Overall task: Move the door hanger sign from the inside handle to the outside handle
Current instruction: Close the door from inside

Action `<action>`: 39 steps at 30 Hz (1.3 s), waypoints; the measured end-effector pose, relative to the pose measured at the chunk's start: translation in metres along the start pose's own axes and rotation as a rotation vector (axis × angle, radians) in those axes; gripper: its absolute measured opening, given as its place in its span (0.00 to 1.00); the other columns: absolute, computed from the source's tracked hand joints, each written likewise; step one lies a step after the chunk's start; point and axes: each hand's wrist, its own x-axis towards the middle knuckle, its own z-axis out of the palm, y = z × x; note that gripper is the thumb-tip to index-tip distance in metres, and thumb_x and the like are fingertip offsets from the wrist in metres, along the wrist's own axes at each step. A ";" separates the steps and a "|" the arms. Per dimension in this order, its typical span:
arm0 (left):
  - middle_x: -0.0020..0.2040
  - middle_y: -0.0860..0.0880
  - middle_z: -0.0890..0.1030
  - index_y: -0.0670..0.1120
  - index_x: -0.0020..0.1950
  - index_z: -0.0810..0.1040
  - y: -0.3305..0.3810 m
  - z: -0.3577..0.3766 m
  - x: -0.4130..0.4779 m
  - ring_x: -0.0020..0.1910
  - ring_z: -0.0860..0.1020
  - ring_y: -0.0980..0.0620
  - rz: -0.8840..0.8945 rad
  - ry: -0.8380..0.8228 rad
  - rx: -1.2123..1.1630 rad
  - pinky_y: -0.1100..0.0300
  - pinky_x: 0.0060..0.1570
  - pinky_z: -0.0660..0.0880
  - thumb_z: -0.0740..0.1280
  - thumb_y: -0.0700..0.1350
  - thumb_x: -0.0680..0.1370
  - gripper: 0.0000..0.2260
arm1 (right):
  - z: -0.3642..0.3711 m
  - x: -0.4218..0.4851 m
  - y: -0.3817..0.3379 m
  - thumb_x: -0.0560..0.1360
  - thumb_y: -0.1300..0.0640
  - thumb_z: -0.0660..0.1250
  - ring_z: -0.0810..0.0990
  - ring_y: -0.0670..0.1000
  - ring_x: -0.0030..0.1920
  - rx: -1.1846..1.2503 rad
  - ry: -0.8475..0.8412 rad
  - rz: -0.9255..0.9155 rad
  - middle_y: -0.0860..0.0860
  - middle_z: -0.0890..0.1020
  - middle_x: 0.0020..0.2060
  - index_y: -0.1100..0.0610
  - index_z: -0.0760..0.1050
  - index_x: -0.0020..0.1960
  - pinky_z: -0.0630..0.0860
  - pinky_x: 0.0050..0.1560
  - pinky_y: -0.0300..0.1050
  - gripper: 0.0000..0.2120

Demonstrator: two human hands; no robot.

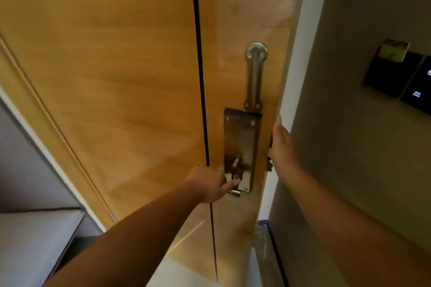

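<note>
Gripping inside handle [236, 170]: left hand [207, 184]; right hand [283, 144] flat on door edge [281, 91].

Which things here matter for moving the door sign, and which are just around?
For the job: door; inside handle, under the left hand; door edge, where the right hand rests. No sign visible.

Just around: door guard bar; wall card holder; switch panel.
</note>
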 end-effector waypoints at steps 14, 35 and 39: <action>0.36 0.48 0.77 0.49 0.36 0.76 -0.030 0.036 0.173 0.34 0.73 0.53 -0.307 -0.026 -0.672 0.58 0.32 0.63 0.50 0.69 0.77 0.28 | -0.011 0.142 0.050 0.74 0.45 0.65 0.75 0.43 0.48 -0.131 0.122 -0.047 0.34 0.73 0.47 0.41 0.67 0.65 0.71 0.41 0.36 0.20; 0.37 0.50 0.74 0.52 0.42 0.74 -0.069 0.084 0.329 0.36 0.71 0.50 -0.550 0.338 -0.972 0.55 0.38 0.64 0.51 0.65 0.79 0.21 | -0.044 0.247 0.127 0.73 0.44 0.65 0.80 0.47 0.53 -0.067 -0.147 0.144 0.46 0.80 0.52 0.41 0.72 0.57 0.77 0.47 0.41 0.13; 0.31 0.54 0.72 0.52 0.38 0.74 -0.073 0.087 0.342 0.30 0.69 0.58 -0.545 0.484 -0.935 0.61 0.31 0.62 0.46 0.70 0.74 0.27 | -0.053 0.256 0.133 0.74 0.46 0.64 0.82 0.41 0.44 -0.065 -0.150 0.171 0.46 0.82 0.47 0.41 0.75 0.53 0.77 0.37 0.34 0.07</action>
